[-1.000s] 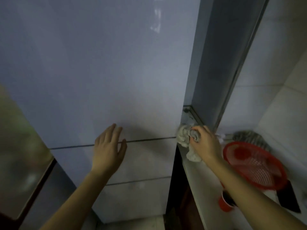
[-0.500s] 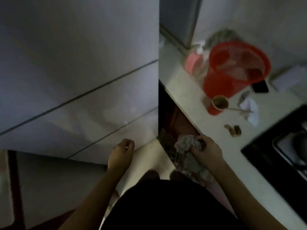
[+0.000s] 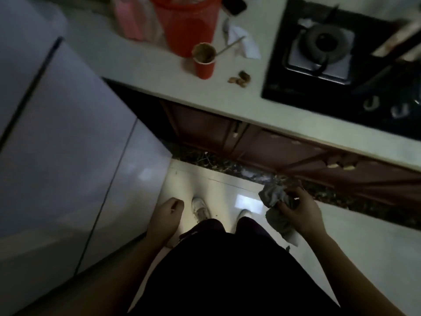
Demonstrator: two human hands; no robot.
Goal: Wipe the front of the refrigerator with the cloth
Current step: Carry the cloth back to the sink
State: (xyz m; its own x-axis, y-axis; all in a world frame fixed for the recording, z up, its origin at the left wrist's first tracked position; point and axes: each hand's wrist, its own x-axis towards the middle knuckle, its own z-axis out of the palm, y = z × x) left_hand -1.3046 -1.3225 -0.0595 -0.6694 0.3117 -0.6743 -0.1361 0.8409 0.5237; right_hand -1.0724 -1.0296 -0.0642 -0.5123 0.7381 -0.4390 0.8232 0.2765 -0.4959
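Beside the refrigerator (image 3: 68,144), our left hand (image 3: 167,215) hung loosely curled and empty, while our right hand (image 3: 298,215) clutched the bunched cloth (image 3: 276,206), well clear of the door. We judged it best to flatten the cloth and press evenly across that front.

1. The right hand (image 3: 298,215) grips a crumpled grey cloth (image 3: 276,206) above the pale floor (image 3: 364,242).
2. The left hand (image 3: 166,217) hangs loosely curled and empty, just beside the refrigerator (image 3: 68,144) front.
3. On the tabletop (image 3: 141,65) stand a red cup (image 3: 204,60) with a stick in it and a red basket (image 3: 189,23).
4. A black stove (image 3: 341,53) sits at the right.
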